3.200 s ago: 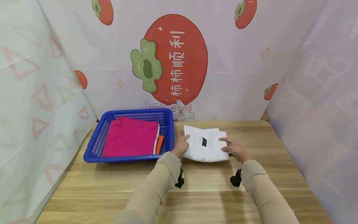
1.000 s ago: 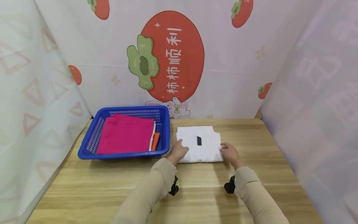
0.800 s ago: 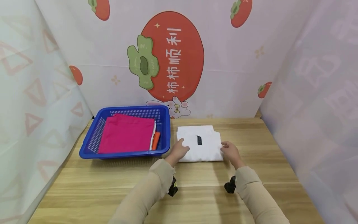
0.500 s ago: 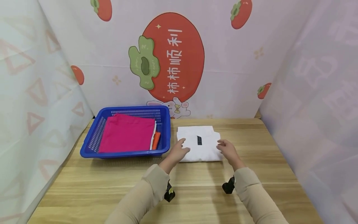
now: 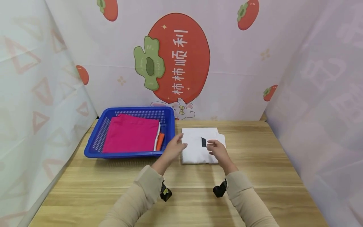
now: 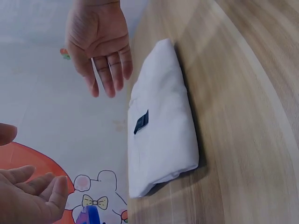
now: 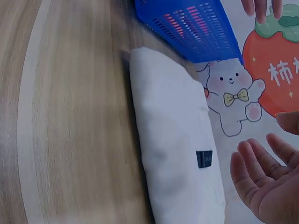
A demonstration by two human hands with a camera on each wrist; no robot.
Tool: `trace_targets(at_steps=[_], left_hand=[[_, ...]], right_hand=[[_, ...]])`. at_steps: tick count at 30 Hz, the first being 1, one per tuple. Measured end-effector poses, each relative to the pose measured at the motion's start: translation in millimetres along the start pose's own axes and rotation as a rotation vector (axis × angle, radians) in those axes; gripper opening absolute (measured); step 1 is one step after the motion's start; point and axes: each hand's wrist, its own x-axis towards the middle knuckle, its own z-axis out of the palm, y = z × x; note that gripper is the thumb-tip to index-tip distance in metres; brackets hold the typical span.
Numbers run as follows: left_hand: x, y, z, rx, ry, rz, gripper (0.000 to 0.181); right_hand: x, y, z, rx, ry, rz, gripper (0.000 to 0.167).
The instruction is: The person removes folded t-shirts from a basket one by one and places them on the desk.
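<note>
A folded white garment (image 5: 197, 151) with a small black label (image 5: 203, 142) lies flat on the wooden table, right of the basket. My left hand (image 5: 171, 150) hovers by its left edge, fingers apart and holding nothing. Over its right part is my right hand (image 5: 221, 154), fingers loosely bent and gripping nothing. Both wrist views show a gap between the hands and the white garment (image 6: 163, 116). The left wrist view also shows the right hand's open palm (image 6: 100, 35). In the right wrist view the right hand (image 7: 275, 186) has relaxed, spread fingers beside the garment (image 7: 168, 140).
A blue plastic basket (image 5: 95, 155) stands at the back left, close beside the garment. In it lie folded pink cloth (image 5: 131, 134), something white at its edge, and an orange item (image 5: 160, 142). A printed curtain (image 5: 235, 63) hangs behind the table (image 5: 193, 201).
Earlier my hands held the garment's two sides and its front edge was uneven; now it lies flat. Both hands have come off it, each shifting left, the right across the garment.
</note>
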Motion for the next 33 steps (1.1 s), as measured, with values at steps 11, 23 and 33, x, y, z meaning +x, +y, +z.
trace_targets(at_steps=[11, 23, 33], left_hand=[[-8.1, -12.0, -34.8, 0.014, 0.047, -0.039, 0.048], [-17.6, -25.3, -70.8, 0.028, 0.067, -0.055, 0.046], [-24.9, -36.1, -95.8, 0.039, 0.08, -0.069, 0.048]], right_hand=[[-6.4, -14.8, 32.2, 0.117, -0.014, -0.02, 0.033], [-11.9, -25.3, 56.3, 0.21, -0.087, -0.046, 0.034], [-9.8, -32.4, 65.6, 0.272, -0.139, -0.073, 0.032]])
